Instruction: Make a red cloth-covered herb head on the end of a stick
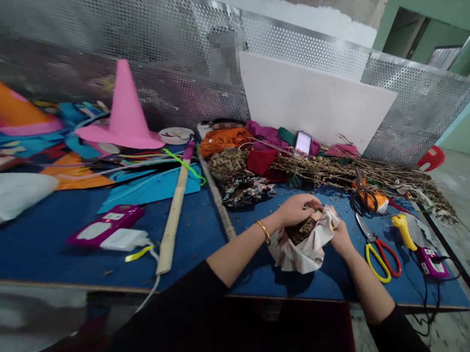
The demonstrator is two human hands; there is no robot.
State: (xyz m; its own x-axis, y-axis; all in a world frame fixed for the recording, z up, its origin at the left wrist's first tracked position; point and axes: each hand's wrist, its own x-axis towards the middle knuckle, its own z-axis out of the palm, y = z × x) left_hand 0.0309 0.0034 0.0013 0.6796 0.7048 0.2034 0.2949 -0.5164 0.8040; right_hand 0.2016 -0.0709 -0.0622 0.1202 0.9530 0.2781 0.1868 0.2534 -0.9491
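A pale cloth (302,255) is gathered around brown dried plant matter (302,231) above the blue table, near its front edge. My left hand (297,209), with a gold bangle at the wrist, bends over the top of the bundle, fingers curled at its opening. On the right side, my right hand (339,233) grips the cloth's bunched edge, its fingers partly hidden behind the fabric. The two hands are close together at the top of the cloth.
Scissors with red and yellow handles (382,259), black scissors (362,196) and a yellow-handled tool (404,230) lie right. Dried stems (332,171) and a floral cloth (246,188) lie behind. Leftward are a wooden stick (173,219), purple device (106,227) and pink cone hat (126,111).
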